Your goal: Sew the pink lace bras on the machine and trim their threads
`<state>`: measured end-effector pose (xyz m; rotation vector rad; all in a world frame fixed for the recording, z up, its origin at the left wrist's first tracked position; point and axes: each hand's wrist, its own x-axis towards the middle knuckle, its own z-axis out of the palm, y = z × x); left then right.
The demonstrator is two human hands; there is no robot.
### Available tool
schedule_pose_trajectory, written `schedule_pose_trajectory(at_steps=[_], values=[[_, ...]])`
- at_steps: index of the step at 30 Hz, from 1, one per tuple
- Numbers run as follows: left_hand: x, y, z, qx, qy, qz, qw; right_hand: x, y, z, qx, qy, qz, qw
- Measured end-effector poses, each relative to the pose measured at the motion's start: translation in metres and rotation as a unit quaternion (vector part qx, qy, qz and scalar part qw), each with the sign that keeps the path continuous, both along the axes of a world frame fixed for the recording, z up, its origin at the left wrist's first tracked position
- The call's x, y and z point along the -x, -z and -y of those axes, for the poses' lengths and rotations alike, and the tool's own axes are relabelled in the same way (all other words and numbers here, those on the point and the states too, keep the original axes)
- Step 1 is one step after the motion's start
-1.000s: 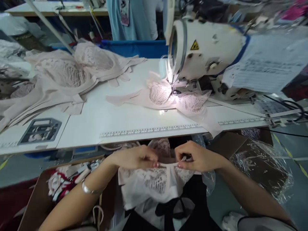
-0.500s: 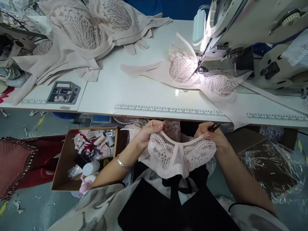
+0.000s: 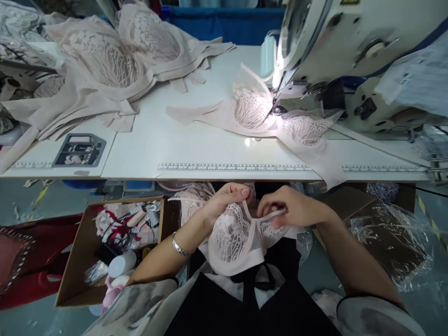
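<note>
A pale pink lace bra [image 3: 231, 238] hangs below the table edge, in front of my body. My left hand [image 3: 224, 203] is closed on its upper edge, thumb and fingers pinching the trim above one cup. On the other side, my right hand [image 3: 297, 206] has its fingers bent around the edge near the second cup, partly covering it; this hand is slightly blurred. Whether a tool is inside the right palm cannot be seen. Another lace bra [image 3: 252, 112] lies on the table with its middle under the needle area of the lit sewing machine [image 3: 336, 51].
Stacked lace bras [image 3: 105, 60] cover the table's left part, near a grey tray of small parts [image 3: 80, 150]. A printed ruler [image 3: 217, 168] runs along the front edge. Below stand a cardboard box of odds and ends [image 3: 73, 275] and clear plastic wrap [image 3: 388, 242].
My right hand has moved inward toward my left, and the bra has gone from stretched to slack and folded. The dark snips seen in my right hand before are out of sight. The camera view has shifted.
</note>
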<state>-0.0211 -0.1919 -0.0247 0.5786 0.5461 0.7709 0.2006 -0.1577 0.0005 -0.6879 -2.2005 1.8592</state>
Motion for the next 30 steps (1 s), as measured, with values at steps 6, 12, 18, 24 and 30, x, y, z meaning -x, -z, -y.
schedule_pose_trajectory(at_steps=[6, 12, 18, 24, 30], values=[[0.000, -0.034, -0.008, -0.249, -0.093, -0.114, 0.957, -0.030, -0.043, 0.015, 0.032, -0.036, -0.108, 0.993], [-0.010, -0.061, 0.027, -0.472, -0.127, -0.303, 0.818, -0.044, -0.065, 0.033, 0.008, 0.191, -0.059, 0.980], [-0.031, -0.033, 0.037, -0.523, -0.166, -0.462, 0.697, -0.004, -0.034, 0.046, -0.105, 0.301, 0.019, 0.948], [-0.028, -0.024, 0.030, -0.509, -0.181, -0.496, 0.679, 0.001, -0.016, 0.054, -0.229, 0.321, 0.024, 0.919], [-0.021, -0.023, 0.022, -0.351, -0.197, -0.401, 0.823, -0.012, -0.002, 0.053, -0.450, 0.316, 0.055, 0.834]])
